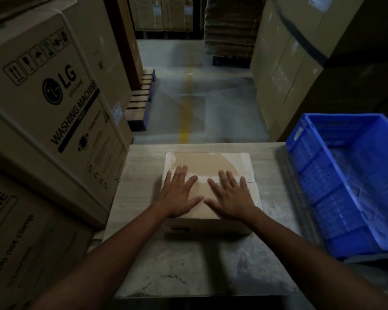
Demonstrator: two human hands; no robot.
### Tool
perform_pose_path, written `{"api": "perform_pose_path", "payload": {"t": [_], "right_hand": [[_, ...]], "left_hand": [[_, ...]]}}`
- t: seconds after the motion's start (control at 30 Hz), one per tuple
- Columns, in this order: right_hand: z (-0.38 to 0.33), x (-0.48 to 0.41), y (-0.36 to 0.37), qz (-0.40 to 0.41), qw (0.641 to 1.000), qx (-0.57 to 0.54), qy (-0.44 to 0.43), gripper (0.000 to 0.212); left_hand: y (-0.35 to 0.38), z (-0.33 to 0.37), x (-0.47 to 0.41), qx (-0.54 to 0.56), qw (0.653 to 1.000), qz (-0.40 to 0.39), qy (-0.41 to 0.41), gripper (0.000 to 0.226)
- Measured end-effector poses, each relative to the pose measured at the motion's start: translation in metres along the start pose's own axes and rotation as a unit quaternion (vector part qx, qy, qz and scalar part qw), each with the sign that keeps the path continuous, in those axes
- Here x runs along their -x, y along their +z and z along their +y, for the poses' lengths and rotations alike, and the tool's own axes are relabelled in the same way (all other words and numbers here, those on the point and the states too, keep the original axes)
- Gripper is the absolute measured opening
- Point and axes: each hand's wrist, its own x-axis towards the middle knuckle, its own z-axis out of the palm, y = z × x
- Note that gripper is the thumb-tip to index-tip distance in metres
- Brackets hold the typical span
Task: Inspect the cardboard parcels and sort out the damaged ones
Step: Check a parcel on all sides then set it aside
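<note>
This is a warehouse. Stacked washing machine cartons line an aisle of concrete floor with a yellow line. Dim light suggests pallets underneath.

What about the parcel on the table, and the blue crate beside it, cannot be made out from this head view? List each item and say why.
- Parcel: top centre is covered by the left hand and right hand; far side faces away.
- Blue crate: right part is cut off by the frame edge.
- Small print on the washing machine carton: too small and dim.
</note>
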Motion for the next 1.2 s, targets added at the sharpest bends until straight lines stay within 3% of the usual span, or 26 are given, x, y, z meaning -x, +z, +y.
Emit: {"api": "perform_pose_path", "payload": {"t": [0.17, 0.4, 0.47, 0.57, 0.63, 0.77, 0.87, 1.0, 1.2], "right_hand": [[0.019, -0.013, -0.024, 0.005, 0.999, -0.03, -0.026, 0.087], [0.027, 0.005, -0.001, 0.045, 0.998, -0.027, -0.025, 0.079], [0.023, 0.006, 0.001, 0.066, 0.994, -0.051, 0.063, 0.079], [0.017, 0.008, 0.003, 0.076, 0.949, -0.152, 0.267, 0.088], [0.016, 0.008, 0.001, 0.077, 0.925, -0.215, 0.304, 0.093], [0.024, 0.009, -0.009, 0.105, 0.886, -0.331, 0.306, 0.091], [0.019, 0.017, -0.023, 0.112, 0.87, -0.35, 0.328, 0.09], [0.014, 0.032, -0.064, 0.151, 0.882, -0.334, 0.294, 0.084], [-0.008, 0.056, -0.13, 0.214, 0.912, -0.289, 0.199, 0.061]], "left_hand": [[-0.011, -0.008, -0.01, -0.002, 1.0, 0.004, 0.005, 0.082], [-0.009, -0.01, -0.013, -0.019, 1.0, -0.002, 0.015, 0.078], [-0.012, -0.003, -0.01, -0.023, 0.999, -0.012, -0.03, 0.075], [-0.006, 0.019, -0.001, 0.022, 0.983, -0.027, -0.183, 0.071], [-0.004, 0.032, 0.004, 0.049, 0.968, -0.033, -0.242, 0.069], [-0.013, 0.035, 0.0, 0.1, 0.959, 0.001, -0.265, 0.062], [-0.019, 0.031, -0.002, 0.167, 0.943, 0.045, -0.285, 0.051], [-0.016, 0.029, -0.001, 0.233, 0.925, 0.064, -0.292, 0.049], [-0.018, 0.024, 0.004, 0.32, 0.911, 0.012, -0.261, 0.062]]}}
